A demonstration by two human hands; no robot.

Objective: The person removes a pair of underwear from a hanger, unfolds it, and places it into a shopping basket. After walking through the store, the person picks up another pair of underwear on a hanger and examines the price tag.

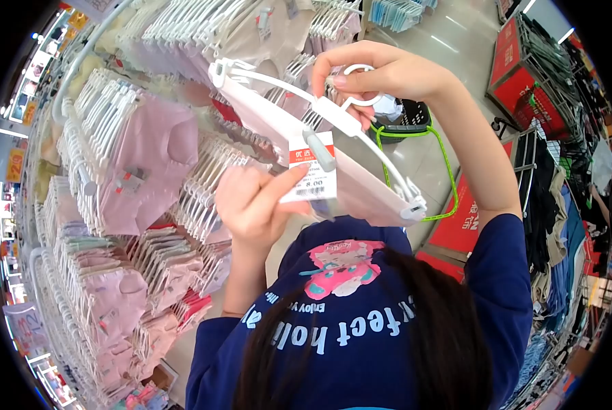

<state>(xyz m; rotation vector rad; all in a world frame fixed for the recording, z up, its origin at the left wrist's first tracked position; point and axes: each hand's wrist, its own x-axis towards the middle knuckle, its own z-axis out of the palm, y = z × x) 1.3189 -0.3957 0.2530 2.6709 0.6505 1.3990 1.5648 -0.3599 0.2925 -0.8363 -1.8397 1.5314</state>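
A pale pink garment (361, 184) hangs from a white plastic hanger (337, 116) in front of my chest. The thumb and fingers of my right hand (388, 72) are closed round the hanger near its hook. My left hand (251, 205) is closed at the lower left of a red and white price tag (320, 184), with the index finger lying across its front; the thumb is partly hidden. The tag reads 8.00, and a grey security clip (318, 150) overlaps its upper part.
Racks of pink and cream garments (149, 164) on white hangers fill the left side. Beyond the hanger is a black basket (412, 116) with a bright green handle (454, 184). Red display panels (508, 55) and racks of darker clothes (569, 232) stand on the right.
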